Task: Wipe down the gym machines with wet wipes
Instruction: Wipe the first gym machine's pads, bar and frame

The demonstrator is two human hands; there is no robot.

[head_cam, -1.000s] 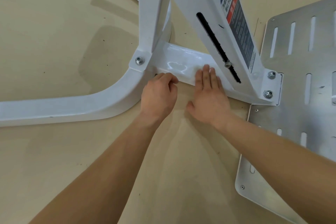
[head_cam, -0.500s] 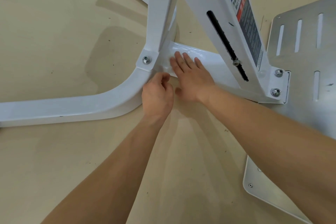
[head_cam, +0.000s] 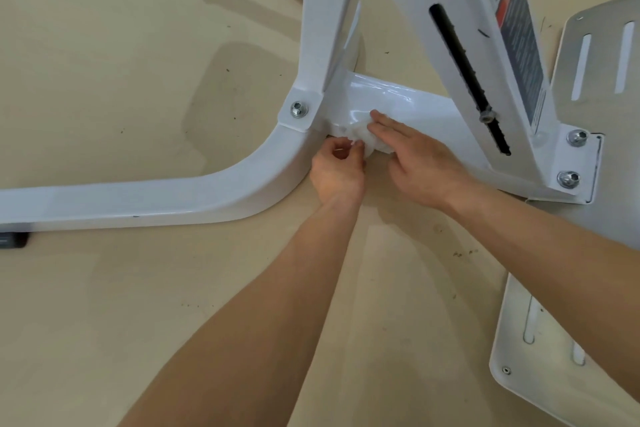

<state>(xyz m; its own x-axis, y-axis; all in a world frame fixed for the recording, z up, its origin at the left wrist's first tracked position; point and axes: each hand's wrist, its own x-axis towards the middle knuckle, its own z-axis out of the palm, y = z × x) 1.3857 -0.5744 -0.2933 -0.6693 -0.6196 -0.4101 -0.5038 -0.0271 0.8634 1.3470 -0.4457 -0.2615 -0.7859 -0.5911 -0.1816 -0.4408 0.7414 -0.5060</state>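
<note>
Wipe on crossbar, left hand touching its left, right hand atop, plate perhaps under the frame, far right.

Left hand pinches, right hand presses wipe on white frame.

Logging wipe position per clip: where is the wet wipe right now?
Head view, centre: the wet wipe lies bunched on the white crossbar, pressed by the right hand and pinched by the left hand.

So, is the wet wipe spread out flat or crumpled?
Crumpled. The wet wipe is a wrinkled lump on the white crossbar, pressed by the right hand, pinched by the left hand.
</note>
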